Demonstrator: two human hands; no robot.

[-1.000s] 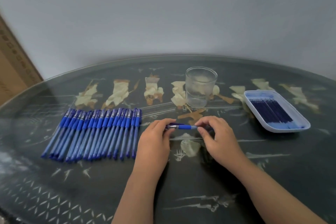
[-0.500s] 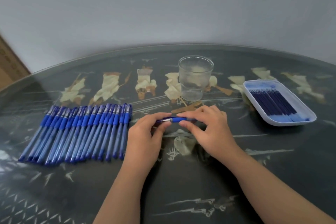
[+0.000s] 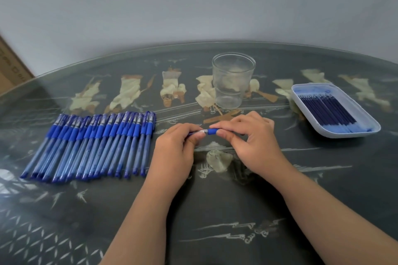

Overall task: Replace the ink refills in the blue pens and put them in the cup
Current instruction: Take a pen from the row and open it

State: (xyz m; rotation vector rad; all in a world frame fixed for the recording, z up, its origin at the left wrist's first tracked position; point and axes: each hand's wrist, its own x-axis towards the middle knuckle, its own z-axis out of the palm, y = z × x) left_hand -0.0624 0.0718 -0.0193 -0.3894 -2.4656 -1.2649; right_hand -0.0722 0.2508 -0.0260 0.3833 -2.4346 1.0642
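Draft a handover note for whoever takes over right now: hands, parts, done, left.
Left hand: pinches the tip end of one blue plastic pen.
Right hand: grips the same pen at its blue grip section; the pen lies roughly level between both hands, above the dark patterned table.
Row of blue pens: side by side on the table, left of the hands.
Clear glass cup: upright behind the hands, no pen in it.
Dark blue refills: in the white rectangular tray, right.
Done: nothing cupped.
Left: refill the held pen, cup it, then work through the row.
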